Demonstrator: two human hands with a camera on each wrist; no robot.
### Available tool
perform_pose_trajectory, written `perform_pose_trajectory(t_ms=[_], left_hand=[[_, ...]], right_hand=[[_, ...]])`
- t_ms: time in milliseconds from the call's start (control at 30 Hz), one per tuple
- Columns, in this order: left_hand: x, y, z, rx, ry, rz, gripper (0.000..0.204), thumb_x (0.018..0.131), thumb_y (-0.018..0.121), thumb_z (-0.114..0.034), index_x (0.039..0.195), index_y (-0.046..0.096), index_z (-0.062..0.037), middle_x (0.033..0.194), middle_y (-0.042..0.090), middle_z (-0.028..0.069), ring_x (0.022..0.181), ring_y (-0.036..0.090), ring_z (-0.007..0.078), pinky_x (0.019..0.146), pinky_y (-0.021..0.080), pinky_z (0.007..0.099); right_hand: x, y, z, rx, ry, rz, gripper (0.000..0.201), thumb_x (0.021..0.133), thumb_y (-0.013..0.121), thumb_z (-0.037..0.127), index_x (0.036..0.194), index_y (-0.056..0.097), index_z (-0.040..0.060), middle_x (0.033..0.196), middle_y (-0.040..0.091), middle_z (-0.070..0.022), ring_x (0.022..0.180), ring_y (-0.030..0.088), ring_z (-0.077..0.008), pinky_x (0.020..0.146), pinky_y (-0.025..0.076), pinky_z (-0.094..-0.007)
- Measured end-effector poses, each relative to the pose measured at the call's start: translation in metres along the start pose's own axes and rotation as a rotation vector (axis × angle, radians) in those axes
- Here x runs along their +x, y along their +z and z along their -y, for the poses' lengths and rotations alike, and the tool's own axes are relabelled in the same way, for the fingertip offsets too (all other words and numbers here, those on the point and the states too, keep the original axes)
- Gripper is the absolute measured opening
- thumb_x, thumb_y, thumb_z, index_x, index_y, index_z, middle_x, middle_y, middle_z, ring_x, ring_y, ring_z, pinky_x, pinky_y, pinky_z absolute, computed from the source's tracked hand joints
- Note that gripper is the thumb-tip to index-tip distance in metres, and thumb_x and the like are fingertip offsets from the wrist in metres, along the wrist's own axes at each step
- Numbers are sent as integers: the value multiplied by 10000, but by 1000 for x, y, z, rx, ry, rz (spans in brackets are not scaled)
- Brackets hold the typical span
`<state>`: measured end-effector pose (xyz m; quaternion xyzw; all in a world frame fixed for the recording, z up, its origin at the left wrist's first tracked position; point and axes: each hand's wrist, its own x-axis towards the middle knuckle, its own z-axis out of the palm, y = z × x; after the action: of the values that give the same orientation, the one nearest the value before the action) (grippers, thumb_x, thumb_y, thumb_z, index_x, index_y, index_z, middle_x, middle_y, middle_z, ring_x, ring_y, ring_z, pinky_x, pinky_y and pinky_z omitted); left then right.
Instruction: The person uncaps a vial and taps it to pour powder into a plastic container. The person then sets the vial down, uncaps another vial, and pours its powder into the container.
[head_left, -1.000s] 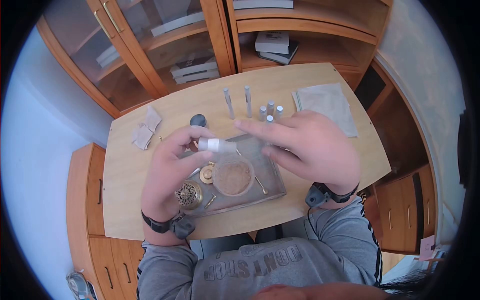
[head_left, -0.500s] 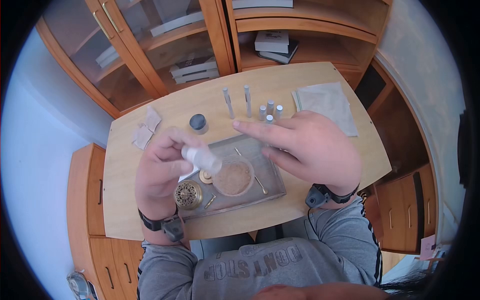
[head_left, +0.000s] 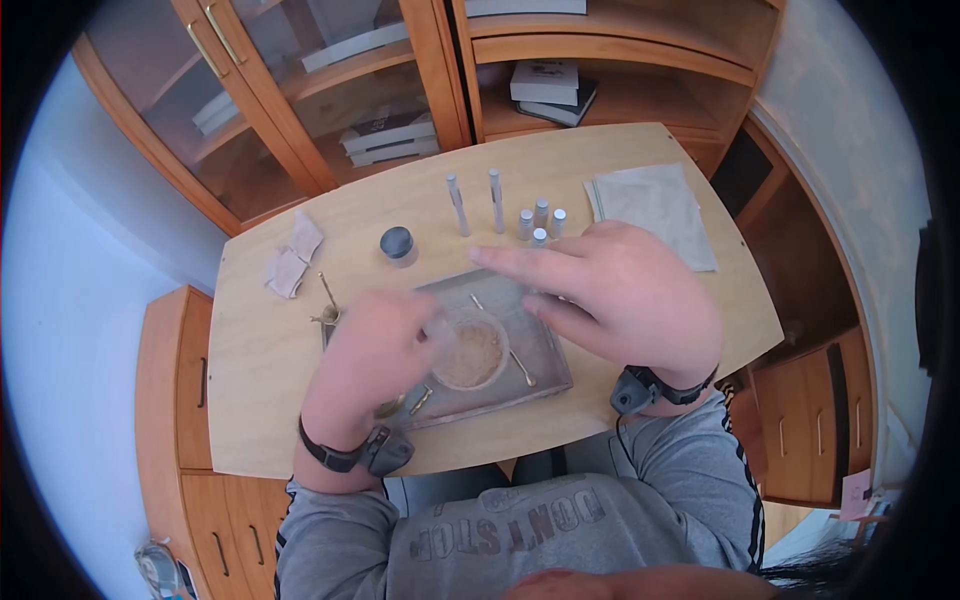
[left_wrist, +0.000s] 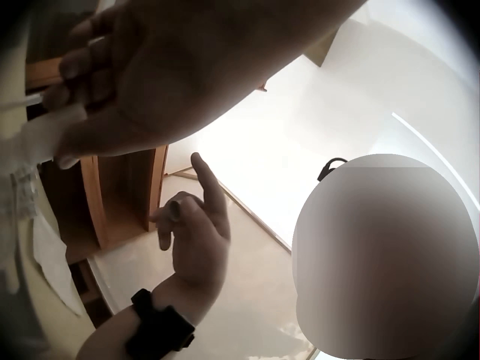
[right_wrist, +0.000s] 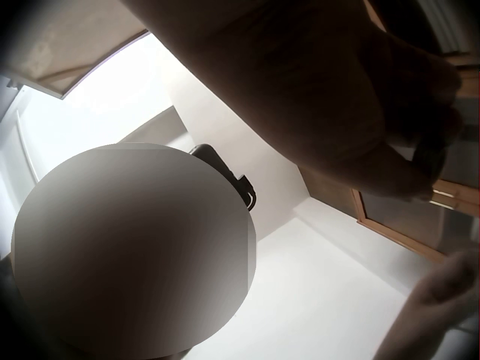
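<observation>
My left hand (head_left: 375, 345) holds a small translucent bottle (head_left: 438, 345), tipped so its mouth end overlaps the rim of a clear bowl (head_left: 470, 388) in the head view. Brown powder (head_left: 478, 350) lies in that bowl. In the left wrist view the bottle (left_wrist: 45, 139) shows blurred between thumb and fingers. My right hand (head_left: 615, 290) hovers over the tray's far right part, index finger stretched out. Its thumb and other fingers pinch a small dark round-ended piece (left_wrist: 175, 210), like a cap. The left hand hides most of a brass incense burner.
A grey tray (head_left: 545, 345) bears the bowl, a thin brass spoon (head_left: 522, 370) and a small brass piece (head_left: 422, 400). Behind stand a dark-lidded jar (head_left: 397, 245), two slim tubes (head_left: 497, 203) and several silver-capped vials (head_left: 541, 213). Cloths (head_left: 655, 215) lie farther out; a brass holder (head_left: 328, 315) stands left.
The left hand first lowered the bottle toward the bowl, then turned over and moved right with its mouth at the bowl's left rim. The right hand has stayed in place.
</observation>
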<state>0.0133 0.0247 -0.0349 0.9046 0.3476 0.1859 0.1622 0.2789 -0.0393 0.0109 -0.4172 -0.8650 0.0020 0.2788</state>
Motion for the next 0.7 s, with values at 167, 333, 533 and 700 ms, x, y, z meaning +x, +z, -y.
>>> perform_pose_trajectory(t_ms=[167, 333, 533, 700], left_hand=[[-6, -3, -18, -151, -128, -204, 254, 825, 759, -141, 1039, 692, -21, 891, 679, 157, 829, 658, 318, 754, 527, 412], [-24, -3, -20, -351, -137, -410, 290, 823, 795, -101, 1081, 686, -27, 951, 674, 111, 888, 644, 226, 831, 518, 350], [-31, 60, 15, -619, -164, -515, 247, 824, 798, -28, 1037, 674, -34, 984, 661, 64, 907, 621, 176, 859, 503, 326], [-34, 65, 21, -571, -64, -471, 260, 801, 801, -32, 1022, 663, -36, 918, 643, 81, 870, 623, 200, 804, 501, 333]], right_hand=[[1, -7, 4, 12, -19, -138, 479, 854, 739, 132, 1326, 654, 147, 771, 647, -97, 686, 621, -309, 645, 487, -409], [1, -4, 11, 273, 65, -294, 343, 878, 746, 90, 1210, 664, 67, 812, 640, -64, 719, 613, -203, 666, 484, -336], [-9, 86, -13, 931, 259, -378, 258, 949, 719, 134, 1186, 651, 56, 950, 612, 0, 856, 576, -104, 755, 473, -280], [-27, 145, -39, 1121, 345, -219, 248, 942, 730, 104, 1165, 634, 51, 1005, 609, 4, 889, 580, -96, 794, 477, -270]])
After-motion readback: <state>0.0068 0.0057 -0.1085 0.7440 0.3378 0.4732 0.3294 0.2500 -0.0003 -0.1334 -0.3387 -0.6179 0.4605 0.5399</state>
